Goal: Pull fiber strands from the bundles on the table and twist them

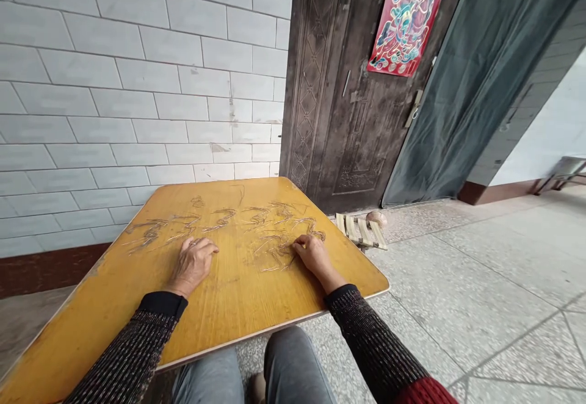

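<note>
Several loose clusters of thin, bent wire-like strands lie across the yellow wooden table [220, 306]. My right hand [312, 252] is at the right-hand bunch of thin wires [274, 246], thumb and fingers pinched together on the strands' right end. My left hand [195, 263] rests on the tabletop with its fingers curled. Its fingertips are turned under, so anything inside them is hidden. Nearest to it are a small bunch of wires [183, 226] just beyond and another wire cluster [149, 233] at the left. More wire strands [222, 220] lie in the middle.
A white tiled wall [137, 86] stands behind the table. At the back right are a dark door [334, 117] with a red poster [407, 19] and a green curtain [448, 105]. A low slatted stool [361, 231] sits on the floor beyond the table's right edge.
</note>
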A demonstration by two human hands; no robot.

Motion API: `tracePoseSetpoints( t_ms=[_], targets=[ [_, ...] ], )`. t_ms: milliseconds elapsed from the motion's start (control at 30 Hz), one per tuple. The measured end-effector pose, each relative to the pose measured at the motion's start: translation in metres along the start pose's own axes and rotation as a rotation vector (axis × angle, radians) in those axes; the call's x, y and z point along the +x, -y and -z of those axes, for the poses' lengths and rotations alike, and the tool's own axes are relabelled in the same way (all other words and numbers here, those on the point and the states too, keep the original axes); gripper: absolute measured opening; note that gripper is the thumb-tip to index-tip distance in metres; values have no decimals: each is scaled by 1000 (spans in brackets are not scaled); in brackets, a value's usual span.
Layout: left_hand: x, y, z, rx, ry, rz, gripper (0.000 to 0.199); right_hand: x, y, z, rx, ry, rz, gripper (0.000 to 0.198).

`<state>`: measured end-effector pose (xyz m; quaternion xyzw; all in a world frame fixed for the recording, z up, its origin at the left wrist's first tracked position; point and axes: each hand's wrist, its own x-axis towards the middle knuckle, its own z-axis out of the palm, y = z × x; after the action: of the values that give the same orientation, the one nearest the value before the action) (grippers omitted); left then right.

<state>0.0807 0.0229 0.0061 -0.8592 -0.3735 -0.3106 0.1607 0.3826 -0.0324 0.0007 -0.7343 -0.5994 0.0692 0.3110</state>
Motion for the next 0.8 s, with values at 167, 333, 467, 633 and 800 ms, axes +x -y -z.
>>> tracePoseSetpoints(
  t_ms=[167, 333, 467, 633, 800],
  targets=[
    [0, 1, -2, -19, 22, 12, 26, 1, -2, -1, 9, 5, -10, 14],
    [-1, 3, -3, -34, 30, 17, 26, 3, -4, -1, 111, -7, -22, 14],
    [0, 1, -2, -53, 43, 25, 26, 3, -5, 5, 269, -6, -3, 15],
    [0, -6, 1, -96, 61, 24, 26, 3, -7, 9, 495, 22, -5, 17],
    [7, -11, 2, -134, 11, 29, 26, 4, 6, 23, 690, 93, -13, 22]
  ],
)
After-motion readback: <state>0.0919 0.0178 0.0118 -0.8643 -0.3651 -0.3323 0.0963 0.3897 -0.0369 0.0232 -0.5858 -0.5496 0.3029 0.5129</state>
